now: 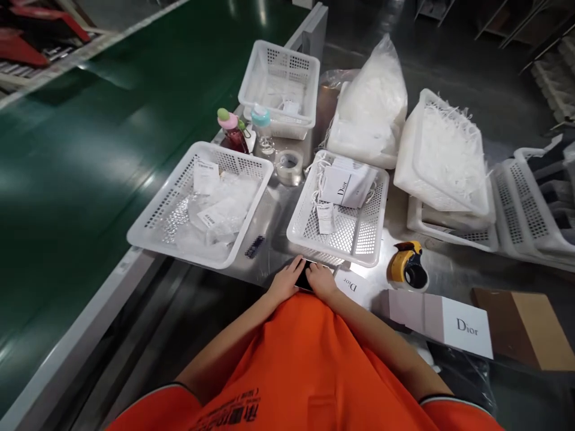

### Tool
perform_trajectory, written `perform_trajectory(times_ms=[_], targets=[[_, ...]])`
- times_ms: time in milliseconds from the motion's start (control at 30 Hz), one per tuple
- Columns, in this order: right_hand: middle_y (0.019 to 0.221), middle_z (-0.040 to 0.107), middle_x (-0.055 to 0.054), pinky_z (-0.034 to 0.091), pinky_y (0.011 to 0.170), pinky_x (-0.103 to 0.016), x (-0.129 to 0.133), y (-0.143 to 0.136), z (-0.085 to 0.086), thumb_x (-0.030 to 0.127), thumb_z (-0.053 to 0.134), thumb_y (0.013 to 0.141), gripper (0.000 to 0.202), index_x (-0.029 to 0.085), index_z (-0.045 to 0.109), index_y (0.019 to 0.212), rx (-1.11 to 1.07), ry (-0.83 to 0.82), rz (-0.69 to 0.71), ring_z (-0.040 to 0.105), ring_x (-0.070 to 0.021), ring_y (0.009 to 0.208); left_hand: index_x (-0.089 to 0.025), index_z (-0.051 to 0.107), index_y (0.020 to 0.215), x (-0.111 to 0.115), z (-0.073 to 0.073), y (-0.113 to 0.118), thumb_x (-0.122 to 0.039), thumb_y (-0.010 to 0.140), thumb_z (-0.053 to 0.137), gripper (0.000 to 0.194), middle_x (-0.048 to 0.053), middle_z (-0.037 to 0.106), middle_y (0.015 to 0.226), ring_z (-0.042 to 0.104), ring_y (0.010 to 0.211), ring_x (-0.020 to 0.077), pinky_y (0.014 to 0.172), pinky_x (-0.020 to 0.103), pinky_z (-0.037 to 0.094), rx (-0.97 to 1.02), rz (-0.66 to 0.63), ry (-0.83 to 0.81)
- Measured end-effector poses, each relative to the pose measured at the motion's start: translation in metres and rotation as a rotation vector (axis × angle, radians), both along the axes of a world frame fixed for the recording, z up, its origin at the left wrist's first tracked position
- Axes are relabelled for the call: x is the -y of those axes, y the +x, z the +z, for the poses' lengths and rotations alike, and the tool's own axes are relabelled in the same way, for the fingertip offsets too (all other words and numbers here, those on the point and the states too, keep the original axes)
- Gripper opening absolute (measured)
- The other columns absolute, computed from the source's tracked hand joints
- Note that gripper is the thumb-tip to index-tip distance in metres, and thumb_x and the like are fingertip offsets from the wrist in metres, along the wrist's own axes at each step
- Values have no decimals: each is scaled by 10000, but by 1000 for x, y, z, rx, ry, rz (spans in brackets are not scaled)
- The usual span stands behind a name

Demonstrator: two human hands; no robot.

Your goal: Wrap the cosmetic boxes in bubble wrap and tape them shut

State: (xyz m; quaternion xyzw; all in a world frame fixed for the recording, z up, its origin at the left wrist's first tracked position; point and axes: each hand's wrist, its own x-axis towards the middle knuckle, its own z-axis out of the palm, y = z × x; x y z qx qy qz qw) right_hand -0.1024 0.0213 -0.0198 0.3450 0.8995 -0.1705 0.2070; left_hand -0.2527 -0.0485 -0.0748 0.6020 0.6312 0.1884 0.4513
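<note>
At the front edge of the metal table, my left hand (pixel 287 280) and my right hand (pixel 321 280) sit close together on either side of a dark flat rectangular piece with a pale rim (pixel 304 277). The fingers of both hands are closed on its sides; its kind does not show clearly. Beside my right hand lies a white Dior box (pixel 353 284), partly hidden. Just beyond my hands stands a white perforated basket (pixel 377 233), holding white Dior bags (pixel 348 182) with cords and a printed slip (pixel 326 218).
A basket of clear plastic packets (pixel 233 254) stands left, beside the green conveyor (pixel 90 149). Bottles (pixel 234 131) and clear tape (pixel 290 166) are behind. To the right are a yellow tape dispenser (pixel 406 266), a Dior carton (pixel 465 326), a brown box (pixel 525 329) and stacked baskets (pixel 442 155).
</note>
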Motion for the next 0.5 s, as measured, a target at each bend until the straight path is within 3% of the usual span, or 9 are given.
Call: perform_trajectory(times_ms=[167, 367, 433, 500], targets=[[1166, 669, -297, 539, 868, -416, 0, -19, -2, 80, 505, 911, 406, -17, 598, 1294, -2, -11, -43, 653, -336, 1079, -242, 361, 1580, 0, 2, -1, -99, 689, 647, 947, 131, 233, 1710, 521, 1372, 390, 1144, 490, 414, -76, -29, -15], [1105, 710, -192, 514, 843, -366, -10, 8, -3, 212, 588, 829, 369, 101, 620, 1179, -57, -33, -170, 663, -286, 990, -293, 321, 1598, 2, 8, 2, -119, 707, 700, 984, 104, 219, 1718, 526, 1371, 404, 1095, 499, 461, -137, -44, -27], [973, 712, -113, 507, 796, -337, -12, 24, -7, 245, 554, 804, 272, 154, 613, 1054, -178, -85, -309, 650, -236, 876, -296, 344, 1587, 0, 8, 0, -156, 703, 733, 977, 104, 221, 1717, 513, 1384, 418, 1099, 514, 455, -96, -26, -31], [823, 659, -44, 500, 742, -316, -12, 38, -12, 274, 546, 728, 196, 195, 562, 907, -483, -224, -568, 606, -196, 767, -292, 400, 1557, -3, 9, -5, -199, 656, 794, 988, 108, 263, 1703, 516, 1383, 415, 1106, 504, 455, -9, -25, -27]])
